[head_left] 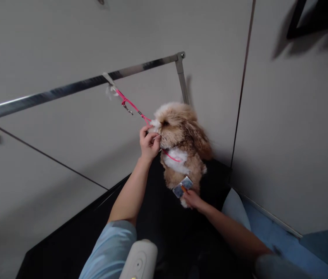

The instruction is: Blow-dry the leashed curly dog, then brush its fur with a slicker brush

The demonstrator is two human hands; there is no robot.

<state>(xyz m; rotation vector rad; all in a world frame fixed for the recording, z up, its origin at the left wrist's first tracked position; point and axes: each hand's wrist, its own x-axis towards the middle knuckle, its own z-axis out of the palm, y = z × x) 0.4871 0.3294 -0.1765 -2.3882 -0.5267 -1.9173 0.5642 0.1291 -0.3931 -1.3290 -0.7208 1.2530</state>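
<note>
A fluffy tan-and-white dog (175, 139) is upright on a black table, its head turned to the left. My left hand (150, 143) is closed at the dog's muzzle, fingers pinched on the fur there. In my right hand (192, 199) is a slicker brush (182, 186) with an orange handle, its flat head against the fur low on the dog's body. A pink leash (131, 104) with a metal clip runs from the overhead bar towards the dog's head, and a pink strand crosses its white chest.
A metal bar (76, 86) slopes above the dog and joins an upright post (181, 77) behind it. The black table (164, 240) stands against grey walls. A rounded white device (139, 259) is at the bottom edge, and blue floor (265, 224) shows at right.
</note>
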